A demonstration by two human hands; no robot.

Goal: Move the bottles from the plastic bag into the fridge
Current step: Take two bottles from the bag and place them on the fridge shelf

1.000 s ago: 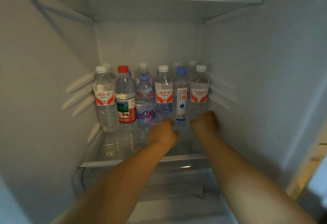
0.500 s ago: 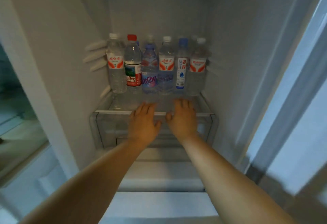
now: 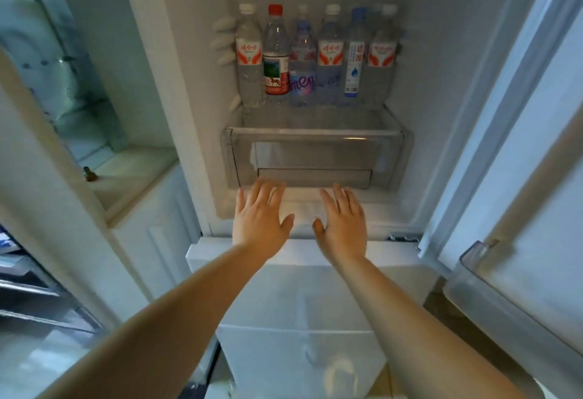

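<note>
Both hands, left [image 3: 259,219] and right [image 3: 342,225], are open and empty (nothing held). Bottles [image 3: 315,58] stand in the fridge [image 3: 441,83]. Next, I think, fetch more or shut the door [image 3: 520,146].

Both hands, left hand [image 3: 259,217] and right hand [image 3: 342,223], hover open (fingers spread) below the drawer [image 3: 315,159]; bottles [image 3: 315,58] line the shelf's [image 3: 315,121] back edge.

The water bottles [image 3: 315,58] stand upright in a tight row at the back of the fridge [image 3: 441,51], on the glass shelf [image 3: 315,121] above a clear drawer. 6 show in front: 4 white-capped, 1 red-capped, 1 blue-capped, with more caps behind.
</note>
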